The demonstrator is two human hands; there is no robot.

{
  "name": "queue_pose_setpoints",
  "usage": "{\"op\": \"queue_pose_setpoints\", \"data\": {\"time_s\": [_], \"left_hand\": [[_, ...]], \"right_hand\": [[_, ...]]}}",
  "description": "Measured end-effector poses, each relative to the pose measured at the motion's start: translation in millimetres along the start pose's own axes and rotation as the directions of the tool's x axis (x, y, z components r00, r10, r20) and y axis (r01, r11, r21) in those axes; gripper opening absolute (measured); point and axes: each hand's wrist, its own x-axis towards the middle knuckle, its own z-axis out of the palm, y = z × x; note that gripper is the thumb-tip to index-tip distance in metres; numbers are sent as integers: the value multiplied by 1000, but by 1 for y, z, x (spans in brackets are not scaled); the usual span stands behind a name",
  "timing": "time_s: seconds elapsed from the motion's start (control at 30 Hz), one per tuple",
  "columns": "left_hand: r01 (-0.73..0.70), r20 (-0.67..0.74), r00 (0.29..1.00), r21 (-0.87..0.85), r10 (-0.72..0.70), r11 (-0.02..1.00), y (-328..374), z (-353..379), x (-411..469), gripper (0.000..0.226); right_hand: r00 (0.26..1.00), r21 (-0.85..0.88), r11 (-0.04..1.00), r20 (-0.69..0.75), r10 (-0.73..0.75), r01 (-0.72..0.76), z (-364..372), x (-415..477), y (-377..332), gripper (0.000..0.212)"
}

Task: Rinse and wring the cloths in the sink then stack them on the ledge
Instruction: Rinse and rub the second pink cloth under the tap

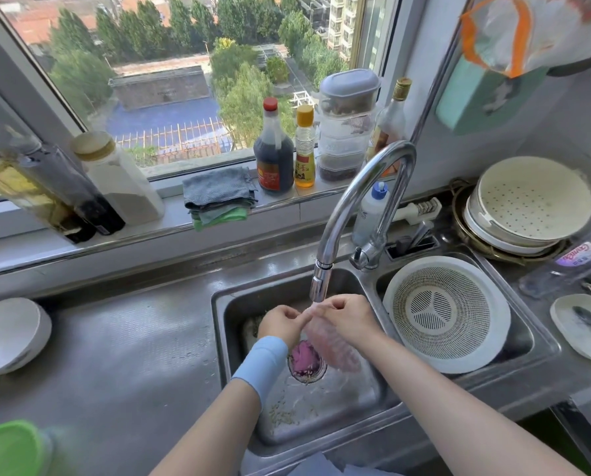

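- Several folded cloths [218,197], grey over green, lie stacked on the window ledge [280,208], just left of a dark bottle [274,156].
- Left hand [282,322] pinches the top edge of a pink cloth [331,345] hanging over the sink [225,324] under the faucet [362,201].
- Right hand [345,316] pinches the same edge.
- White colander [447,314] sits in the right basin.

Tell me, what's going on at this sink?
A person is rinsing a pink cloth under the running faucet, over the sink. The left hand and right hand both pinch its top edge, so it hangs in the stream. A purple thing sits in the drain below. On the window ledge behind, folded cloths are already stacked, grey on top, green beneath. This cloth is not yet wrung or stacked.
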Motion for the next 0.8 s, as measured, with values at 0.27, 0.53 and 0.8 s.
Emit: {"op": "queue_pose_setpoints", "data": {"time_s": [0.27, 0.53, 0.8], "left_hand": [[465, 423, 885, -824, -195, 323, 15, 22, 4, 40], [371, 293, 928, -719, -228, 588, 0, 26, 14, 40], [286, 205, 958, -703, -200, 652, -3, 15, 2, 21]], "right_hand": [[992, 85, 993, 103, 75, -84, 5, -17, 8, 21], [910, 418, 810, 245, 334, -411, 21, -16, 8, 27], [977, 202, 959, -33, 209, -198, 29, -7, -13, 27]]}}
